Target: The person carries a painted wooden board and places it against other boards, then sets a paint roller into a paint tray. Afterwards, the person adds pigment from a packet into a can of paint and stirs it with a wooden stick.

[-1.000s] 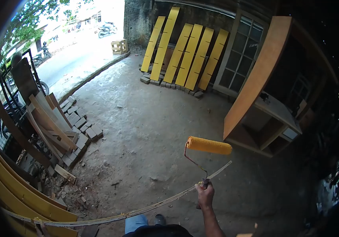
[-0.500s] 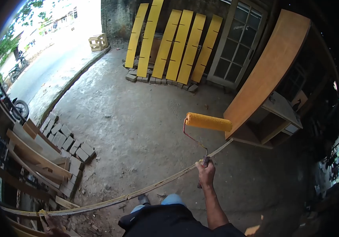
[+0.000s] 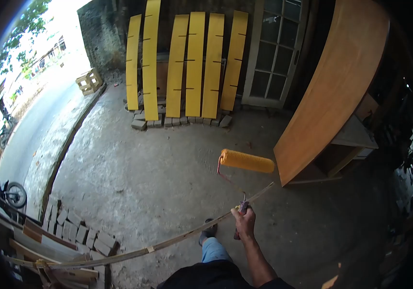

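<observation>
My right hand (image 3: 245,223) is closed around the handle of a paint roller (image 3: 247,161), whose yellow-orange sleeve points forward and right on a bent wire frame. A long, thin wooden strip (image 3: 168,243) runs across in front of my body, looking curved in this lens. It passes at the fingers of my right hand, which seem to grip it along with the handle. Down in the dark lower left, my left hand (image 3: 47,276) has its fingers over the strip's other end, partly hidden in shadow.
Several yellow-painted boards (image 3: 195,67) lean on the wall, standing on paving blocks (image 3: 139,124). A white glazed door (image 3: 274,58) and a large orange-brown panel (image 3: 332,91) stand right. More blocks (image 3: 79,231) and wood pieces (image 3: 47,238) lie left. A wooden crate (image 3: 89,81) sits by the road.
My view has turned, and the boards now appear further left and lower. One foot has come forward. The roller and strip are still carried in front of me.
</observation>
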Demonstrator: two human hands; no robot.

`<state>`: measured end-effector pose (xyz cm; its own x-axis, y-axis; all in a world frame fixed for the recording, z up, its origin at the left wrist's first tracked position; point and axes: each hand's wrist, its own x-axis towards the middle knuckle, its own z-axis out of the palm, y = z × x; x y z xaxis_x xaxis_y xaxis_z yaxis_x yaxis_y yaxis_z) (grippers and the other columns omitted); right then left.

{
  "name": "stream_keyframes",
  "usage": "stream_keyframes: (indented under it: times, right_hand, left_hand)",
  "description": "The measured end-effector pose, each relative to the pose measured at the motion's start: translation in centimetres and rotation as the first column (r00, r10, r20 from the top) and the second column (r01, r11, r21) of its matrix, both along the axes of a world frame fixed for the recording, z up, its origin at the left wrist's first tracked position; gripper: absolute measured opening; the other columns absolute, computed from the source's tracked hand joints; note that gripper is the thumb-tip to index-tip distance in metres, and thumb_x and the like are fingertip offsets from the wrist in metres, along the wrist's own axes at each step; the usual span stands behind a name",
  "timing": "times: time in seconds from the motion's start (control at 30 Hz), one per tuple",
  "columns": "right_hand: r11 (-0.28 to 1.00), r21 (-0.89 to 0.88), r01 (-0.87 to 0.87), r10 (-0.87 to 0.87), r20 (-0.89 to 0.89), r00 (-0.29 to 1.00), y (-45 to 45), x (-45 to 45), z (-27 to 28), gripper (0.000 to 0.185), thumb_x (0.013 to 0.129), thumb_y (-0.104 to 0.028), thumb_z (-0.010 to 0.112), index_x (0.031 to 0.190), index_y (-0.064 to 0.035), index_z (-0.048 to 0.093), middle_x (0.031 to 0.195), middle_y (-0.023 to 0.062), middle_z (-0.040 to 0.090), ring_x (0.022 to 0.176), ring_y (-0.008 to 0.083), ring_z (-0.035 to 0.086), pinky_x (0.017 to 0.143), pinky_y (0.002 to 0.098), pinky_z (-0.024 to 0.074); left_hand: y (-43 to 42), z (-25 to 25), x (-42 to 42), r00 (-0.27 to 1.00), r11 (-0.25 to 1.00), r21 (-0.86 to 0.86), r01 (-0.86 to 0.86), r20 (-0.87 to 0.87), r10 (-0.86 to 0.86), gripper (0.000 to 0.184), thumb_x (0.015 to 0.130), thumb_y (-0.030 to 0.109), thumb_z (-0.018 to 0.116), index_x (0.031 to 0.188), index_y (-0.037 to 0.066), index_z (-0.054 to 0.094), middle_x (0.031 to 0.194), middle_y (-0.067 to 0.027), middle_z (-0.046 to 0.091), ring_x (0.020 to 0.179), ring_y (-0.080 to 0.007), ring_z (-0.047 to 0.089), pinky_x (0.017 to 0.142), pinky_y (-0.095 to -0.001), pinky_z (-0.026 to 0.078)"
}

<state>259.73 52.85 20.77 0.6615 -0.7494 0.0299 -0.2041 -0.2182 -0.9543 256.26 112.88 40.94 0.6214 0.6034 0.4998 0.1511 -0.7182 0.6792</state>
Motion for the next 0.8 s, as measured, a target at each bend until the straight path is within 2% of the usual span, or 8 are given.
stream_keyframes:
  times: [0.03,0.07,0.3,0.37,0.47,0.57,0.7,0.8]
  right_hand:
    - [1.0,0.006,0.017,-0.017,-0.012,1.0,-1.7,2.8,-0.5,0.03,0.082,-0.016,0.083,0.096,0.0016,0.062,0.087,0.0093,0.064,0.08,0.0232,0.062,0.078,0.039,0.05]
    - [1.0,-0.008,-0.018,0.017,-0.107,0.994,-3.6,5.0,-0.8,0.039,0.082,-0.017,0.082,0.112,0.003,0.066,0.096,0.0147,0.069,0.09,0.0312,0.07,0.085,0.0428,0.0543]
    - [0.997,0.079,0.006,0.004,-0.123,0.992,-15.1,22.0,0.6,0.038,0.082,-0.02,0.083,0.106,0.0016,0.065,0.093,0.0127,0.067,0.085,0.0281,0.067,0.082,0.0419,0.053]
    - [0.995,0.093,0.032,-0.026,-0.065,0.998,-18.0,27.1,0.9,0.034,0.085,-0.019,0.081,0.101,0.0035,0.062,0.093,0.0097,0.064,0.084,0.0223,0.062,0.08,0.0375,0.0509]
    - [0.993,0.105,0.045,-0.04,-0.05,0.998,-22.2,34.1,1.7,0.036,0.086,-0.019,0.081,0.105,0.0041,0.063,0.094,0.009,0.063,0.088,0.0212,0.062,0.085,0.0356,0.0499]
    - [0.991,0.118,0.054,-0.05,-0.039,0.998,-26.7,41.2,0.9,0.035,0.086,-0.019,0.082,0.106,0.0035,0.063,0.096,0.0076,0.063,0.091,0.0186,0.061,0.086,0.0335,0.0487]
    - [0.979,0.178,0.104,-0.108,0.014,0.994,-32.9,51.4,-2.3,0.036,0.087,-0.02,0.081,0.106,0.0046,0.063,0.097,0.0117,0.066,0.088,0.0222,0.064,0.084,0.0366,0.0509]
    - [0.966,0.21,0.149,-0.15,-0.01,0.989,-36.7,57.5,-2.1,0.036,0.087,-0.02,0.081,0.105,0.0049,0.063,0.098,0.0099,0.065,0.089,0.0193,0.062,0.085,0.0346,0.0502]
  left_hand:
    - [-1.5,0.5,3.2,1.0,1.0,0.029,-0.009,-0.004,0.009,0.039,0.108,0.013,0.051,0.143,0.002,0.062,0.145,-0.0176,0.061,0.13,-0.0255,0.06,0.112,-0.0355,0.047]
    - [-3.1,1.3,6.4,1.0,0.998,0.064,-0.017,-0.018,0.018,0.039,0.108,0.013,0.051,0.144,0.002,0.062,0.145,-0.0176,0.061,0.131,-0.0255,0.06,0.112,-0.0355,0.047]
    - [-11.1,6.2,23.7,0.996,0.948,0.306,-0.083,-0.006,0.089,0.039,0.108,0.012,0.05,0.144,0.003,0.062,0.146,-0.0176,0.061,0.131,-0.0255,0.06,0.113,-0.0356,0.047]
    - [-12.7,6.7,28.1,0.996,0.924,0.372,-0.087,0.005,0.092,0.039,0.108,0.011,0.05,0.144,0.004,0.062,0.146,-0.0175,0.06,0.131,-0.0255,0.06,0.113,-0.0357,0.047]
    - [-16.3,6.9,35.9,0.998,0.887,0.458,-0.065,0.019,0.063,0.039,0.108,0.011,0.05,0.144,0.004,0.062,0.146,-0.0175,0.06,0.132,-0.0255,0.06,0.113,-0.0357,0.047]
    - [-23.2,8.3,44.0,1.0,0.859,0.512,-0.026,-0.001,0.031,0.039,0.107,0.008,0.049,0.144,0.007,0.063,0.147,-0.017,0.06,0.133,-0.0255,0.06,0.114,-0.0361,0.048]
    - [-34.0,12.1,57.9,0.999,0.795,0.606,0.031,-0.007,-0.034,0.043,0.106,0.003,0.046,0.144,0.012,0.064,0.148,-0.0161,0.06,0.135,-0.0257,0.059,0.116,-0.0368,0.048]
    - [-40.9,14.1,67.9,0.984,0.895,0.433,0.104,0.084,-0.155,0.036,0.108,0.006,0.048,0.137,0.01,0.069,0.145,-0.0148,0.063,0.132,-0.0247,0.062,0.113,-0.0359,0.049]
